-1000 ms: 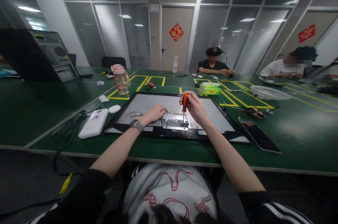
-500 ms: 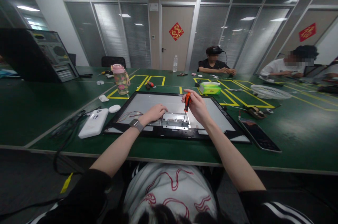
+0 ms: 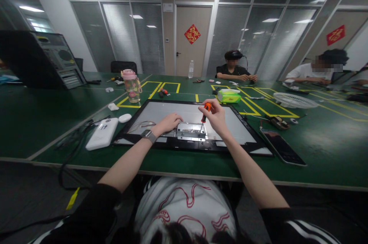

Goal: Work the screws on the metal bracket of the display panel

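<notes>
My right hand [image 3: 215, 115] grips a screwdriver [image 3: 206, 110] with an orange and black handle, its fingers closed around the upper part. The shaft points down and slightly left, its tip by the right end of a metal bracket [image 3: 188, 132]. This bracket sits on the back of a flat display panel [image 3: 224, 118], grey-white with a black frame, lying on the table. My left hand [image 3: 170, 122], with a watch on the wrist, rests on the panel, fingers stretched toward the bracket's upper left corner. Thin wires [image 3: 140, 125] run beside that hand.
On the green table [image 3: 161, 159], a white power bank [image 3: 102, 134] and a pink-lidded bottle [image 3: 131, 86] stand left of the panel. A phone [image 3: 283, 146] lies to the right. A green packet [image 3: 229, 96] is behind the panel. Two people sit across the table.
My right hand has shifted slightly right and down, and the screwdriver leans a little more to the right at its top. The tip has moved slightly right. My left hand stays put.
</notes>
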A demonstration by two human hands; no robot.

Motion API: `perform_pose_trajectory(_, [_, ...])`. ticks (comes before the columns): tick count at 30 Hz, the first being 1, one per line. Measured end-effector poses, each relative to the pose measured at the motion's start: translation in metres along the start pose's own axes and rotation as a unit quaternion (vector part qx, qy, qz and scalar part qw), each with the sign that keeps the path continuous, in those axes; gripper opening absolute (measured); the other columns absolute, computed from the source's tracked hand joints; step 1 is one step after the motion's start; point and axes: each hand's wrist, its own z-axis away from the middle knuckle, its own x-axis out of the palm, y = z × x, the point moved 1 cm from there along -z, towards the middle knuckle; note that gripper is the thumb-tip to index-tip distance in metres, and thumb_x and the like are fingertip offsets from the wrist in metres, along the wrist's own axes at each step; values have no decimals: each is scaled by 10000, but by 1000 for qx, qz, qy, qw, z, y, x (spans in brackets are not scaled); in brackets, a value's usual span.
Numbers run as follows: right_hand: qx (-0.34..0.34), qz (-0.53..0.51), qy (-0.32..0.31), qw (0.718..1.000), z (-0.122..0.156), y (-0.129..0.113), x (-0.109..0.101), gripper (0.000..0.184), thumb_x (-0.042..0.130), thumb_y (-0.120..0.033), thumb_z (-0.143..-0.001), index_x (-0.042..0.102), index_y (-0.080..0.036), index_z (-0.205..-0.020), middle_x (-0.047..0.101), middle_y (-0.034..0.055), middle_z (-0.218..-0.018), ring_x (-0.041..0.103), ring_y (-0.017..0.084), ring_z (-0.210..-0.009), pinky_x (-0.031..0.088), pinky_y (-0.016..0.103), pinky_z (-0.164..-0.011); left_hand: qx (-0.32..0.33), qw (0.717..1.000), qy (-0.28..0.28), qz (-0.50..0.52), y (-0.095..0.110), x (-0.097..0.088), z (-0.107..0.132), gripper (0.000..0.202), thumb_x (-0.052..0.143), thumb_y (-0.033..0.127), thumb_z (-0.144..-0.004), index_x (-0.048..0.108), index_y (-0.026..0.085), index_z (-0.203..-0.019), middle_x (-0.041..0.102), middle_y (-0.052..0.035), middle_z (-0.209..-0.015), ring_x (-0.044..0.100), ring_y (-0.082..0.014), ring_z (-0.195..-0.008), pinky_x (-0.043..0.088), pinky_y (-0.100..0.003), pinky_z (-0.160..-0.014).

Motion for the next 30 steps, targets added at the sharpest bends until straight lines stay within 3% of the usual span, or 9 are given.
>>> perform_pose_trajectory(4, [-13,16,-17,1000,-1,-3,-3,223,499,-351,-898,684,-231,-933,607,42,-916,565,197,-918,439,345,-835,0,1000,-2,2,0,0,0,367,347,162,-879,681,151,-1031,634,-88,-969,592,-191,-934,446,-295,-897])
perform_pose_trajectory(6, [7,-15,-41,999,-1,-4,-3,277,432,-339,-929,670,-229,-1017,623,37,-881,589,191,-873,445,349,-821,-1,1000,0,1,0,-1,0,368,345,165,-881,682,153,-1030,632,-84,-957,591,-186,-917,448,-290,-890])
perform_pose_trajectory(9, [27,-45,-58,997,0,-4,-2,250,469,-343,-916,648,-225,-1044,598,8,-764,585,167,-745,457,323,-742,1,1000,2,0,0,-1,0,368,344,170,-883,682,160,-1029,633,-75,-951,588,-178,-909,451,-282,-887])
perform_pose_trajectory(15, [22,-33,-14,999,1,-2,1,139,688,-329,-767,636,-222,-841,553,-4,-788,531,138,-710,446,283,-690,2,1000,2,2,1,-1,1,367,347,168,-877,680,151,-1030,632,-84,-957,588,-192,-929,448,-299,-897])
perform_pose_trajectory(21, [89,-108,-6,990,-1,-1,0,165,667,-385,-773,629,-232,-821,547,-25,-668,521,137,-610,443,275,-581,0,1000,-6,6,1,-2,0,371,341,166,-883,678,148,-1036,630,-87,-958,588,-196,-933,443,-307,-900])
perform_pose_trajectory(25, [126,-207,-28,970,-3,-1,1,251,639,-398,-795,632,-232,-984,619,-10,-715,583,145,-677,473,289,-663,0,1000,-7,6,1,-1,0,371,343,159,-881,675,140,-1046,631,-97,-984,588,-202,-953,435,-313,-913])
perform_pose_trajectory(30, [137,-249,-40,958,-4,-1,1,208,618,-416,-809,654,-217,-862,643,8,-770,605,151,-708,490,303,-719,1,1000,-3,2,1,-1,1,370,345,154,-879,679,144,-1038,639,-89,-978,590,-193,-943,439,-299,-908])
